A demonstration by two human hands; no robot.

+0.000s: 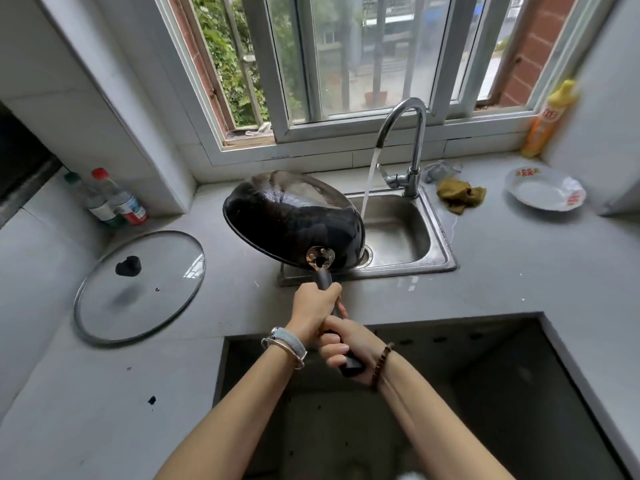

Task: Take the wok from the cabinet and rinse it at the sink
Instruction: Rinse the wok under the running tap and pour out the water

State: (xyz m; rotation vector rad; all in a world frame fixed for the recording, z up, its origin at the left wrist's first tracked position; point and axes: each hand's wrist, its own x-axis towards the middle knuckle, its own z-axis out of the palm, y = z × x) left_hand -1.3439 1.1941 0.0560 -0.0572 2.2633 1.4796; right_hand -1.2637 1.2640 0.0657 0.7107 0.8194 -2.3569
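You grip the wok's handle with both hands, left hand nearer the pan and right hand curled round its end, probably to steady the weight. The wok hangs tipped over the sink's left side, underside toward you and just beside the faucet's running water, so rinse water would spill into the basin.

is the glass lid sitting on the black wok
No, the round glass lid lies flat on the grey countertop, apart from the tilted black wok over the steel sink.
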